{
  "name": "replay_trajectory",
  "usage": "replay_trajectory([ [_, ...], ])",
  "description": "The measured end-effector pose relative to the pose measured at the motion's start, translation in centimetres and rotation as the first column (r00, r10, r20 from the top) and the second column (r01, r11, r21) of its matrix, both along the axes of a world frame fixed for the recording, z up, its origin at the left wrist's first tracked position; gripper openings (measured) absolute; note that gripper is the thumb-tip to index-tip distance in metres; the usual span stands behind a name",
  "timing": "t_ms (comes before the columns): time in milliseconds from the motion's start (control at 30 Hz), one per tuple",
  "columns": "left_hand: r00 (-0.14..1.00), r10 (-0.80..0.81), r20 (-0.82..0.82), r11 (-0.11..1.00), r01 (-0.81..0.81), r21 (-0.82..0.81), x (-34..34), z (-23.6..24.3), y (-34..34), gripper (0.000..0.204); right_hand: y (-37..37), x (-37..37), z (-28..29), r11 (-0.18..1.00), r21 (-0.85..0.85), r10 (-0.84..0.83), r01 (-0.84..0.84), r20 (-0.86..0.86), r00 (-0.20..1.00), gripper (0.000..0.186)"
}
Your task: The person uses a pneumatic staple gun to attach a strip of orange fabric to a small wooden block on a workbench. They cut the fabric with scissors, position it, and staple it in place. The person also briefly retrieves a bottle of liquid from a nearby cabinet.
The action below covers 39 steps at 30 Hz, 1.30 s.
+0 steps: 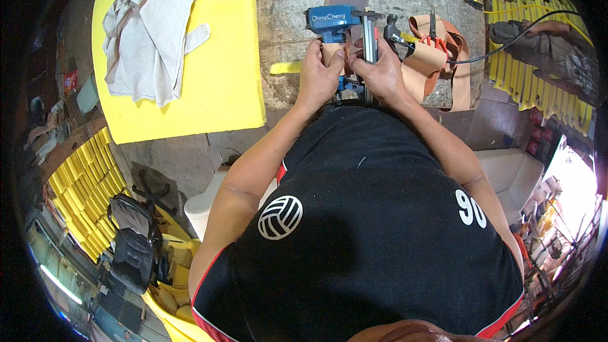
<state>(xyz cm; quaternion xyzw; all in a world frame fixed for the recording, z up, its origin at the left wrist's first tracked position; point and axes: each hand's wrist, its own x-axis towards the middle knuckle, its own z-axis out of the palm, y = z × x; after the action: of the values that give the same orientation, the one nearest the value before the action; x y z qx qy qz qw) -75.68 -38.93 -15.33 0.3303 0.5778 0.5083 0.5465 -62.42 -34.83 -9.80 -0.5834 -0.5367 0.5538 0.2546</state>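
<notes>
Here, the left hand and right hand grip a white-lettered blue pneumatic nailer at the edge of the worktable; some room separates it from the yellow foam sheet, less from the hammer.

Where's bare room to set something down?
Free: worktop between yellow foam and blue nailer, above the yellow strip; foam right of and below the gray cloth. Crowded: right of the right hand, with hammer and tan leather.

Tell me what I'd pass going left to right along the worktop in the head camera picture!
Pale cloth, small yellow strip, blue power tool, black hammer head, tan pouch.
</notes>
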Motion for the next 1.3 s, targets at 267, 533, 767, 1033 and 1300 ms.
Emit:
replay_trajectory([
  [267,0.932,0.104,-0.346,0.994,-0.108,0.008,0.3,-0.3,-0.2,0.031,-0.4,0.1,-1.9,0.997,0.049,0.064,-0.066,0.038,0.997,0.041],
  [533,0.989,0.100,-0.112,0.995,-0.098,0.024,0.3,-0.6,-0.5,0.025,-0.6,0.0,-2.0,0.999,-0.042,0.010,-0.015,-0.116,0.993,0.035],
  [767,0.991,0.024,0.131,0.994,-0.038,0.107,0.0,-0.9,-0.3,0.020,-0.7,0.3,-1.7,0.995,-0.102,-0.046,0.020,-0.254,0.966,0.036],
  [1033,0.971,-0.044,0.235,0.994,0.020,0.105,-0.6,-2.6,-0.4,0.021,-0.4,0.6,-1.1,0.980,-0.195,-0.006,-0.047,-0.264,0.964,0.045],
  [1300,0.892,0.041,0.451,0.999,-0.032,-0.028,0.0,-2.3,-0.1,0.019,-0.4,0.1,-1.7,0.973,-0.229,-0.104,0.025,-0.342,0.934,0.045],
])
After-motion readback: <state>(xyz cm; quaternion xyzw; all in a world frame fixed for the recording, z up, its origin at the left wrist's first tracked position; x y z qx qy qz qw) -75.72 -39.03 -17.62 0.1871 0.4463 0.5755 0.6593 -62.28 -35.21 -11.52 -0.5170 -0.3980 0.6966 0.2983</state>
